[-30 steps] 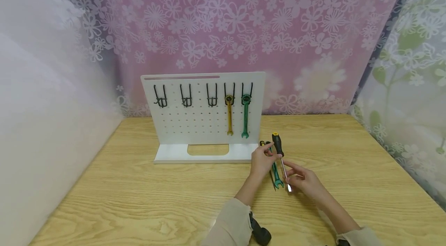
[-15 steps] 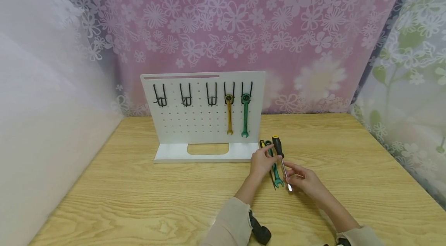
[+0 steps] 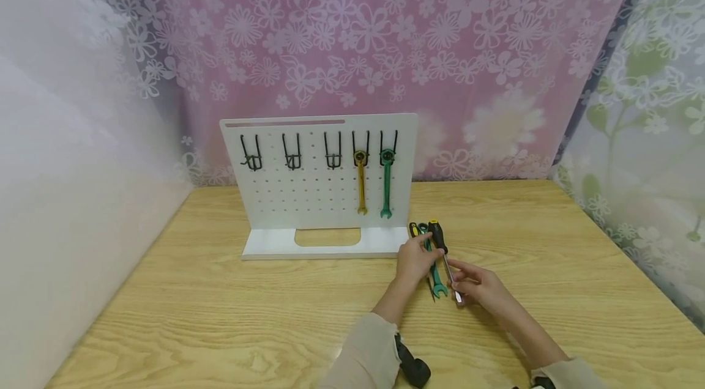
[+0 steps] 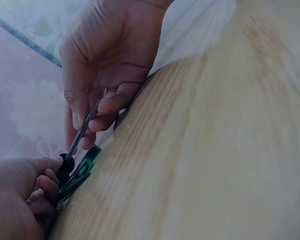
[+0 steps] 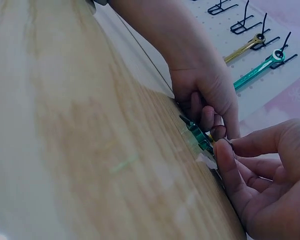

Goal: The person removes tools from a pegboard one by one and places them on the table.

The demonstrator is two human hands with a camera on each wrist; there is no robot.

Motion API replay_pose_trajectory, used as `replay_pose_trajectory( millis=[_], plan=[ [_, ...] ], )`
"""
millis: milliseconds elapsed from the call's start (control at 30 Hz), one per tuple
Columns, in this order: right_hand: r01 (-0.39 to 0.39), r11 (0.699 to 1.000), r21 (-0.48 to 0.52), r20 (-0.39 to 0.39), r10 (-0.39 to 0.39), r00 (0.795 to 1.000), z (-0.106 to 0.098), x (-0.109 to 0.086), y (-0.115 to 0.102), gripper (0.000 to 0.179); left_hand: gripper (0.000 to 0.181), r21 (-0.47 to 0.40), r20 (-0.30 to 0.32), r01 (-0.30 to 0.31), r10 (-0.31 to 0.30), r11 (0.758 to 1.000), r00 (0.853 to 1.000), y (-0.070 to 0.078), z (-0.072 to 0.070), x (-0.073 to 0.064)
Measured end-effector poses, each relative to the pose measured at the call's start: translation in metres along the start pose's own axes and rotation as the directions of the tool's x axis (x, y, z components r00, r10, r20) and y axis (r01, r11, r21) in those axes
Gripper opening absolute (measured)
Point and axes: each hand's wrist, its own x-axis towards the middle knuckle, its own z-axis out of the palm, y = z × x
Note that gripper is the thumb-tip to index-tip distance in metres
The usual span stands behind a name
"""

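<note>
A screwdriver (image 3: 437,236) with a black handle and yellow end lies slanted between both hands in the head view. My left hand (image 3: 414,260) pinches it at the handle's lower end; my right hand (image 3: 480,288) pinches the steel shaft near the flat tip. Just left of it, partly under the left hand, a green wrench (image 3: 438,285) lies on the table. Beyond that is a second black-and-yellow handled tool (image 3: 414,229), its thin shaft mostly covered by the left hand. In the right wrist view, the right thumb and fingers (image 5: 230,155) hide the screwdriver's tip.
A white pegboard stand (image 3: 297,193) stands behind and left of the hands. On its hooks hang a yellow wrench (image 3: 361,184) and a green combination wrench (image 3: 387,184). Three double hooks (image 3: 293,153) to the left bear nothing. The wooden table (image 3: 220,322) stretches to both sides.
The screwdriver's handle end has sunk slightly toward the table and the person. Both hands keep their hold and have barely moved.
</note>
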Motion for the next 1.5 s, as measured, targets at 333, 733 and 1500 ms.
replay_pose_trajectory(
  millis=[333, 733, 1500],
  plan=[
    [-0.002, 0.998, -0.056, -0.037, 0.000, 0.999, 0.003, 0.001, 0.001, 0.056, 0.043, 0.019, 0.007, 0.010, -0.010, 1.000, 1.000, -0.002, 0.001, 0.001],
    [0.018, 0.948, -0.317, -0.163, -0.073, 0.984, 0.015, 0.004, 0.005, 0.052, 0.042, 0.063, -0.005, -0.003, 0.003, 0.998, 1.000, -0.002, 0.001, 0.000],
    [0.018, 0.893, -0.450, -0.257, -0.149, 0.955, 0.017, 0.004, 0.004, 0.039, 0.040, 0.056, -0.031, -0.035, 0.036, 0.998, 0.999, -0.001, 0.001, 0.000]
  ],
)
